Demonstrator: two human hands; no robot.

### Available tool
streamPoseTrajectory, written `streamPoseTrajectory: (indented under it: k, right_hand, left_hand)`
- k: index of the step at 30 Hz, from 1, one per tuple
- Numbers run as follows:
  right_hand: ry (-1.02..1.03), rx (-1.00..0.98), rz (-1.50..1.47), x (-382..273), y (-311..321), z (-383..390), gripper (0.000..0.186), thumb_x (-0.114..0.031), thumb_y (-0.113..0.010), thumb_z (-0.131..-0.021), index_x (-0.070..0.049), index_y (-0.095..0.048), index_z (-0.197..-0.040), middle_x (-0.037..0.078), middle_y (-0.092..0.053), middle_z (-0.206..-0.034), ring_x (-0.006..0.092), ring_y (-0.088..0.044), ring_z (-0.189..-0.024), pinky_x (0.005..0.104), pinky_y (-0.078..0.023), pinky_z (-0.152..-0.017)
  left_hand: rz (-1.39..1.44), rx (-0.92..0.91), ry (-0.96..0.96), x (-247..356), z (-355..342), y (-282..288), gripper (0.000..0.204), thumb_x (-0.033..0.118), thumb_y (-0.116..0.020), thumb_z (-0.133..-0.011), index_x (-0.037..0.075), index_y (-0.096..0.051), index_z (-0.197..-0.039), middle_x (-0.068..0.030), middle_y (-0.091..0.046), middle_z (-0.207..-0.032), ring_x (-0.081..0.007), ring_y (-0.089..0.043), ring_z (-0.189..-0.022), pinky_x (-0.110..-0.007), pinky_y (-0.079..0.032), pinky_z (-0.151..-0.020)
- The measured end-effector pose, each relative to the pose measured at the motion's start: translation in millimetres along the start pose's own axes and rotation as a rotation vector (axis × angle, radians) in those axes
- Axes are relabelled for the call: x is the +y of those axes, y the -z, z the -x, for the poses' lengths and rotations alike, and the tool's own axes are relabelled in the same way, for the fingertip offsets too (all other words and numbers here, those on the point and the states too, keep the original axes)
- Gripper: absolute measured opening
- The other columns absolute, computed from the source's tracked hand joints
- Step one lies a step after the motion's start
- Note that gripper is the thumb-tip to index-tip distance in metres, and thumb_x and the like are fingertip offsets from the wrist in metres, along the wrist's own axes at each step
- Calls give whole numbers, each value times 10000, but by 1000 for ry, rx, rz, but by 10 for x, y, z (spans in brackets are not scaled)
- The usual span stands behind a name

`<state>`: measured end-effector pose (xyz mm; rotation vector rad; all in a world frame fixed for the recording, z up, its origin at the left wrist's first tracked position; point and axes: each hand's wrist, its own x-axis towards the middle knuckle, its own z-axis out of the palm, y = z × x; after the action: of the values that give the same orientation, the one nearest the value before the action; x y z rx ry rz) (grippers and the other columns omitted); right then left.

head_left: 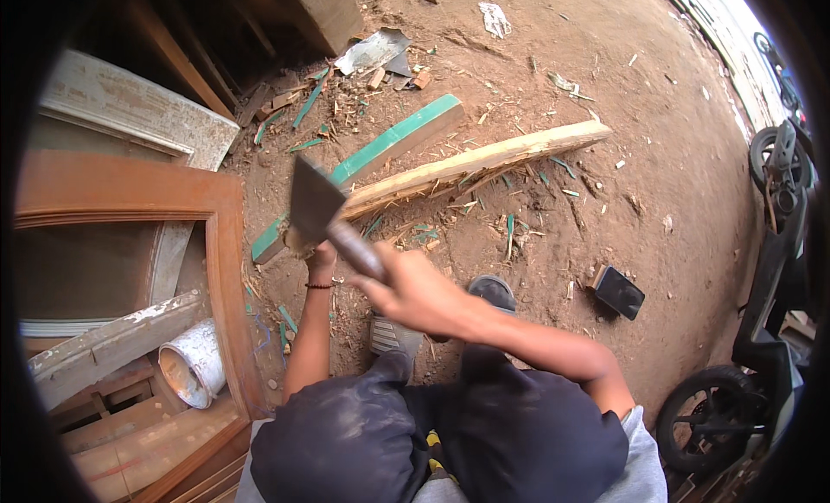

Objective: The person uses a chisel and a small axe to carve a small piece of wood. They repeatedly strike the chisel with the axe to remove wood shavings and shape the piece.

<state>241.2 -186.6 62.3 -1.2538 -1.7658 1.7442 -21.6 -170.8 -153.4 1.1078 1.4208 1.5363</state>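
My right hand [415,288] is closed around the handle of a chopping tool with a broad dark blade [315,197], raised in front of me and slightly blurred. Below and behind it, my left hand [322,256] is at the near end of a long, roughly hewn pale wooden beam [484,160]; its fingers are partly hidden, but they appear wrapped round the wood. A beaded bracelet circles that wrist. The beam lies across a green-painted timber [402,138] on the dirt, its far end pointing right. The blade covers part of both timbers.
Wood chips and green splinters litter the ground around the beam. At left lean a brown wooden frame [226,278] and a white weathered frame [130,101], with a paint-stained bucket [192,365] inside the brown one. A phone [618,293] lies right; motorbikes [769,330] stand beyond.
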Motion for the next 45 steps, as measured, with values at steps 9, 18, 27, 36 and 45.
streamPoseTrajectory:
  k: [9, 18, 27, 36, 45]
  right_hand:
    - [-366, 410, 53, 934, 526, 114, 376, -279, -584, -937, 91, -527, -975, 267, -635, -731, 359, -658, -666, 444, -493, -607]
    - [-293, 459, 214, 979, 486, -209, 352, -237, -577, -915, 100, -480, -939, 378, -600, -817, 517, -606, -833, 539, -476, -726]
    - [-291, 475, 233, 962, 621, -407, 364, -248, -584, -908, 101, -484, -934, 380, -602, -844, 526, -600, -854, 537, -478, -737]
    - [-340, 461, 179, 978, 574, -477, 392, -285, -577, -916, 100, -505, -947, 367, -614, -829, 517, -614, -825, 525, -484, -717]
    - [-388, 486, 253, 1312, 340, -426, 384, -302, -583, -912, 74, -501, -902, 341, -618, -763, 486, -635, -765, 519, -486, -686]
  left_hand:
    - [72, 9, -48, 537, 10, -570, 342, 168, -516, -991, 97, -353, -700, 58, -318, -613, -67, -304, -533, -255, -249, -486]
    - [155, 134, 88, 626, -508, -627, 382, 156, -604, -942, 143, -374, -637, 68, -324, -534, -60, -263, -437, -259, -216, -430]
    - [170, 45, 14, 844, -267, -550, 388, 151, -489, -987, 140, -322, -636, 42, -264, -538, -83, -235, -469, -265, -236, -480]
    - [119, -122, -106, 1339, -86, -583, 404, 168, -440, -979, 131, -297, -602, 24, -255, -518, -94, -203, -467, -281, -228, -478]
    - [110, -110, 41, 1194, -246, -753, 437, 181, -436, -1000, 133, -289, -591, 23, -249, -525, -95, -218, -475, -284, -233, -501]
